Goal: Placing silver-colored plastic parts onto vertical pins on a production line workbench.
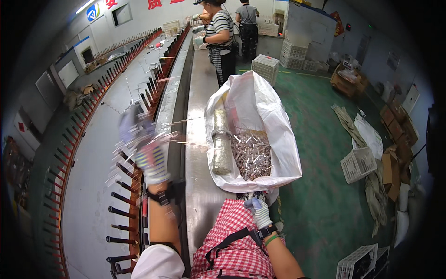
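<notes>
My left hand [146,144], in a striped glove, is smeared by motion over the pegs at the left. Thin, shiny pieces streak around it, and whether its fingers hold them is hidden by the blur. My right hand [259,213], gloved too, is closed just below the near rim of an open white sack [283,135]; what it grips is hidden. Inside the sack lie a heap of small, thin metal pieces [253,153] and a yellowish, tape-wrapped cylinder [221,153] along its left wall.
A steel ledge [197,139] runs away beside a long, grey conveyor [97,172] edged with upright dark pegs [121,197]. Two people [220,37] stand farther along. White crates [265,69] and another basket [358,165] rest on the green floor, near cartons and cloth at the right.
</notes>
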Tool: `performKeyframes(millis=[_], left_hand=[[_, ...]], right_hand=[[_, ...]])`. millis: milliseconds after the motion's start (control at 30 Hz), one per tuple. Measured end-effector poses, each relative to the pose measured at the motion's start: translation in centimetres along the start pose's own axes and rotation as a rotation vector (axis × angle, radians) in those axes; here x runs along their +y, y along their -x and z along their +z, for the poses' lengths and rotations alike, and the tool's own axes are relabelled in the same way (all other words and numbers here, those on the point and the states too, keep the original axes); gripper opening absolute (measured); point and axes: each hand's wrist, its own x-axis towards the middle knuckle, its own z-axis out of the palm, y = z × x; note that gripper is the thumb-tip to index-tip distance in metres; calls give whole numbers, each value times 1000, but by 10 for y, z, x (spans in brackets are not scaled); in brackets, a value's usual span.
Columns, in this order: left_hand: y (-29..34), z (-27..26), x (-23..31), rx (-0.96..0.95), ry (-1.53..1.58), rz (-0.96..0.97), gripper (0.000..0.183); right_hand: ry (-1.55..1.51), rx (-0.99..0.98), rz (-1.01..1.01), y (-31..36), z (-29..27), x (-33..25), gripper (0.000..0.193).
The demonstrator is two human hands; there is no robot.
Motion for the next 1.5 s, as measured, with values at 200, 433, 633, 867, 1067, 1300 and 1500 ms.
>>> performKeyframes(millis=[200,433,633,867,1067,1300,1500], left_hand=[[48,132,-51,-645,-941,471,36],[147,105,-41,-1021,-551,361,44],[150,34,-36,-1072,-598,43,49],[99,-49,-33,-335,-649,-180,58],[54,-45,-51,64,-555,-255,69],[58,-60,-94,265,-361,-384,70],[52,-73,-124,529,-289,-436,58]], right_hand=[[163,21,-11,12,17,-18,34],[78,49,6,14,6,-17,33],[163,-22,-26,-10,-5,-29,29],[853,434,-505,-115,-25,-178,28],[1416,544,-133,-192,-106,-211,84],[1580,543,-114,-253,-110,-164,54],[615,799,-288,-275,-205,-191,36]])
